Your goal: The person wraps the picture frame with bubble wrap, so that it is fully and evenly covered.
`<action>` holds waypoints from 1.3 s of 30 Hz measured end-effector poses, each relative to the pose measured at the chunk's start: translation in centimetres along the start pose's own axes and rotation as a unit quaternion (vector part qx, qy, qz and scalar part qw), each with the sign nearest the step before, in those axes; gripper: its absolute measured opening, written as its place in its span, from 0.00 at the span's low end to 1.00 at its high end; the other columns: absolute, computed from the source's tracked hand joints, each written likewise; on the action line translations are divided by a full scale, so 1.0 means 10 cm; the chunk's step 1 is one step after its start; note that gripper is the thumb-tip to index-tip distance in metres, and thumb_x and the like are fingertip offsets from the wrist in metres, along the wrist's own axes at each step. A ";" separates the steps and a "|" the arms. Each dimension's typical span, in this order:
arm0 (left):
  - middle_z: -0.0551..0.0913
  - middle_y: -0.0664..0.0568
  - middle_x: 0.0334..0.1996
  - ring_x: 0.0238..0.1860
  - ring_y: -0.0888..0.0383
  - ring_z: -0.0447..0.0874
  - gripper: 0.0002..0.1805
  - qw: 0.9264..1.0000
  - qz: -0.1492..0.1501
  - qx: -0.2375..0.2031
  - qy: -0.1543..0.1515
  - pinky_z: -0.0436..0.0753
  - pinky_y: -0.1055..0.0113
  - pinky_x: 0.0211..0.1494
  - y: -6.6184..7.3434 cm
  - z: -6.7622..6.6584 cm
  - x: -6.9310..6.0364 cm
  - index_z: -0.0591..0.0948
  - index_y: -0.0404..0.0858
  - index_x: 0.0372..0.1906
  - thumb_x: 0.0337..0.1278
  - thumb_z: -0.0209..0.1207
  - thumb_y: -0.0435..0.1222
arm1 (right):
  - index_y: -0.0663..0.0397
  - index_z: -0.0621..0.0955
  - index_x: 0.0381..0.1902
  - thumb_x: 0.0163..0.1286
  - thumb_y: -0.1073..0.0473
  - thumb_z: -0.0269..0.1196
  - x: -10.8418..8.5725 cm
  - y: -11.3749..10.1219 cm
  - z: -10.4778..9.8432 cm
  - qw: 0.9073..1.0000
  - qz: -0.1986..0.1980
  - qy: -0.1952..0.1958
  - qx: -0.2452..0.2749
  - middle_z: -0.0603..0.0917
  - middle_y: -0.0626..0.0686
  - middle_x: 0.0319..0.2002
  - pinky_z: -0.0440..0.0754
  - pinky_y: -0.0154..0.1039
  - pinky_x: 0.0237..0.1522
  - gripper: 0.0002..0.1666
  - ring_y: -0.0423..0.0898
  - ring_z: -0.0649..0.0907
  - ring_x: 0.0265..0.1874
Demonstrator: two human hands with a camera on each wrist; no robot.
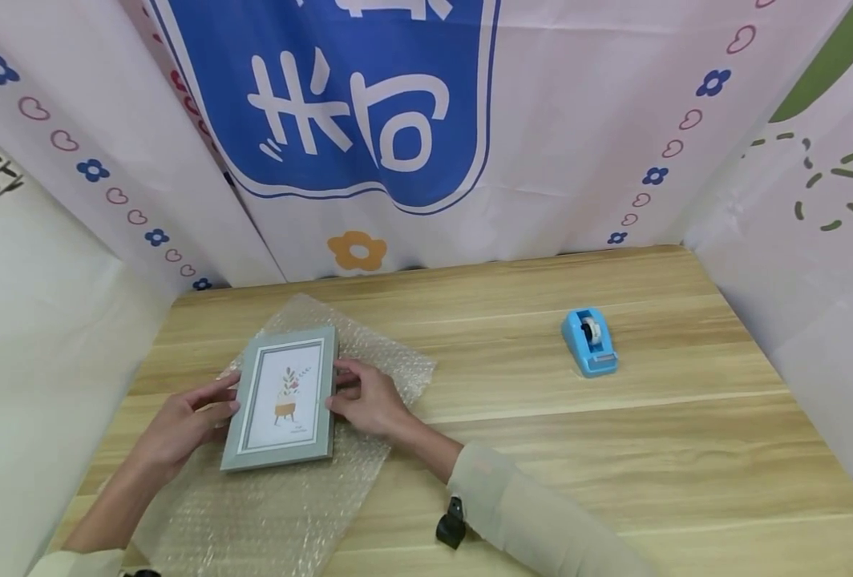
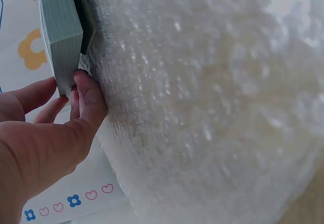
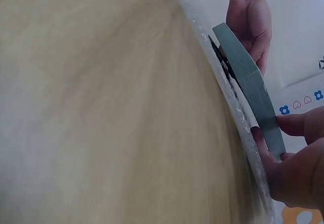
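Observation:
A grey-green picture frame (image 1: 251, 401) with a plant picture lies face up over a sheet of bubble wrap (image 1: 253, 513). At its left edge, my left hand (image 1: 181, 425) grips it between thumb and fingers. The right edge is pinched by my right hand (image 1: 372, 401). In the left wrist view, fingers of my left hand (image 2: 55, 128) hold the edge of the frame (image 2: 66, 47). The right wrist view has my right hand (image 3: 298, 158) on the frame's side (image 3: 253, 90), just above the bubble wrap (image 3: 238, 113).
A blue tape dispenser (image 1: 600, 362) stands on the wooden table (image 1: 542, 457), right of the bubble wrap. Printed cloth (image 1: 542, 144) hangs behind the table and along both sides. A black wrist device (image 1: 451, 525) is at my right sleeve.

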State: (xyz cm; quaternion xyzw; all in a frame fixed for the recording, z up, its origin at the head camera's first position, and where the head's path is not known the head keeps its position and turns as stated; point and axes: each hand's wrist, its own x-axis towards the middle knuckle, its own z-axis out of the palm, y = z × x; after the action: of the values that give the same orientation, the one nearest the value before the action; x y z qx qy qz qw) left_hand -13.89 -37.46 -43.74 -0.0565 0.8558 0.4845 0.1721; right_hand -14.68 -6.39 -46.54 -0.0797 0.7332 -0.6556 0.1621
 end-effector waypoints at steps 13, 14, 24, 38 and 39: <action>0.79 0.35 0.65 0.47 0.76 0.83 0.36 1.000 0.000 0.023 0.019 0.91 0.69 0.48 -0.03 -0.04 -0.03 0.62 0.31 0.83 0.79 0.61 0.35 | 0.57 0.78 0.74 0.70 0.64 0.73 0.00 -0.02 0.04 0.997 -0.016 -0.003 -0.081 0.89 0.58 0.60 0.87 0.26 0.48 0.35 0.42 0.91 0.49; 0.81 0.38 0.63 0.47 0.75 0.83 0.36 1.000 0.001 0.020 0.021 0.91 0.69 0.48 -0.04 -0.04 -0.03 0.62 0.31 0.83 0.78 0.61 0.35 | 0.57 0.78 0.74 0.70 0.63 0.73 0.00 -0.02 0.05 0.996 -0.017 -0.004 -0.091 0.90 0.57 0.60 0.87 0.26 0.48 0.35 0.42 0.91 0.49; 0.84 0.36 0.63 0.48 0.75 0.86 0.35 1.000 0.006 0.005 0.003 0.91 0.69 0.51 -0.05 -0.05 -0.05 0.64 0.26 0.80 0.80 0.61 0.37 | 0.58 0.80 0.72 0.68 0.63 0.74 0.01 -0.06 0.03 0.992 -0.004 -0.017 -0.128 0.90 0.56 0.60 0.86 0.27 0.50 0.34 0.43 0.91 0.50; 0.82 0.26 0.63 0.57 0.28 0.85 0.28 0.937 0.179 0.286 0.094 0.93 0.57 0.42 -0.14 -0.25 -0.18 0.78 0.26 0.70 0.72 0.67 0.34 | 0.54 0.74 0.78 0.73 0.54 0.71 -0.14 -0.11 -0.25 0.947 -0.115 -0.031 -0.300 0.82 0.55 0.71 0.79 0.46 0.73 0.39 0.53 0.82 0.69; 0.82 0.26 0.63 0.57 0.29 0.84 0.28 0.932 0.195 0.291 0.096 0.93 0.56 0.43 -0.17 -0.26 -0.19 0.79 0.26 0.69 0.69 0.69 0.32 | 0.53 0.73 0.79 0.73 0.53 0.70 -0.15 -0.12 -0.28 0.941 -0.119 -0.034 -0.314 0.80 0.55 0.73 0.77 0.48 0.75 0.39 0.53 0.80 0.72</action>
State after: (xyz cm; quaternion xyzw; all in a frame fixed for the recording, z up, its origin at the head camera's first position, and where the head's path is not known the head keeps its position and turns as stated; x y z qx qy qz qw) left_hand -12.30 -40.72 -43.23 0.1179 0.9659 0.2307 -0.0001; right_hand -14.37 -3.44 -44.95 -0.2357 0.8807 -0.4039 0.0748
